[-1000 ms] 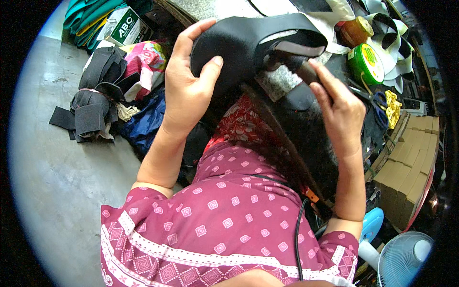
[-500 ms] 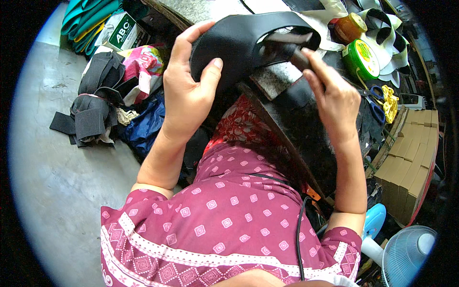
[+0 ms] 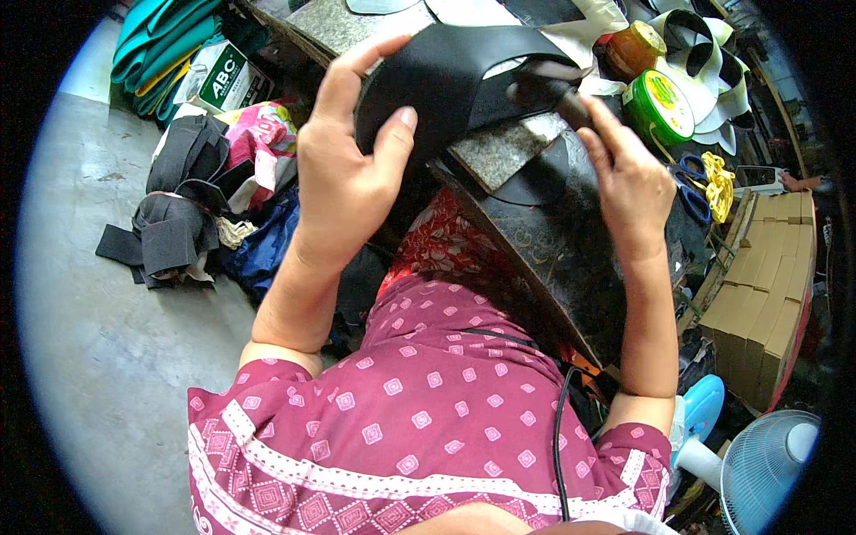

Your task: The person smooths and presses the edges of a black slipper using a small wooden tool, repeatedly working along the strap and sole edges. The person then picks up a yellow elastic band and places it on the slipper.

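Left hand (image 3: pixel 343 174) clamped around a black shoe upper (image 3: pixel 446 76), holding it raised above the stone slab (image 3: pixel 490 156), presumably to steady it. Right hand (image 3: pixel 629 183) closed on a dark tool handle (image 3: pixel 553 94), tip pressed against the upper's edge. Green tin (image 3: pixel 658 105) nearby.

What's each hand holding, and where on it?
Left hand grips the black shoe upper by its left side, thumb on top. Right hand holds a dark-handled tool by its handle.
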`<state>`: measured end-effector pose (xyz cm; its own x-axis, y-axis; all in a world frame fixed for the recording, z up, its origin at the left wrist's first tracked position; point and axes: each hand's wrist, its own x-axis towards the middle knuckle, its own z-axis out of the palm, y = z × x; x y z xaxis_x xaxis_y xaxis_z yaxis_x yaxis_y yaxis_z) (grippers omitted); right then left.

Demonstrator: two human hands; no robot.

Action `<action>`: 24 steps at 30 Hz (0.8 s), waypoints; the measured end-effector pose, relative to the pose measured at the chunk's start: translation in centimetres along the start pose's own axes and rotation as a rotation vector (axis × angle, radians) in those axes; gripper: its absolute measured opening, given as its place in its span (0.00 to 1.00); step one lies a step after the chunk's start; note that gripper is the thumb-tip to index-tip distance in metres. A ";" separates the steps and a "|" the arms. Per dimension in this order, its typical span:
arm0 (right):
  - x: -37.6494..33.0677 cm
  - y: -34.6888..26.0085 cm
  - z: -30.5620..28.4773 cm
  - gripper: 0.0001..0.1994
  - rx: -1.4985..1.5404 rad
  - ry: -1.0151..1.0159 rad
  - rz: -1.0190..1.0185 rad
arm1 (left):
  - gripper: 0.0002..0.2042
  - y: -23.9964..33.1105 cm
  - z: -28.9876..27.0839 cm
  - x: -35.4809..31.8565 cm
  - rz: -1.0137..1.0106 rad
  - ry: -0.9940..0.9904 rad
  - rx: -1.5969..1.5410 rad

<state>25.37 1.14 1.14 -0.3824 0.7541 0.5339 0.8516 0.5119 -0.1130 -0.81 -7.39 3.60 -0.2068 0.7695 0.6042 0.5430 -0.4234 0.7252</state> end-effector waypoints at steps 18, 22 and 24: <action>-13.6 6.6 -5.4 0.18 0.360 0.198 -0.012 | 0.23 -8.5 2.8 6.9 -0.389 -0.512 -0.413; -16.6 6.6 -4.0 0.19 0.770 0.226 0.181 | 0.25 -10.6 4.6 8.5 -0.124 -0.617 -0.070; -16.9 6.6 -4.0 0.20 0.944 0.250 0.287 | 0.25 -11.0 4.9 9.7 -0.096 -0.595 0.062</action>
<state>38.91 -9.87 -5.34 -0.0301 0.8473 0.5302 0.2274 0.5224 -0.8218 -4.74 7.06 -0.15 0.2234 0.9459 0.2353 0.5947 -0.3235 0.7360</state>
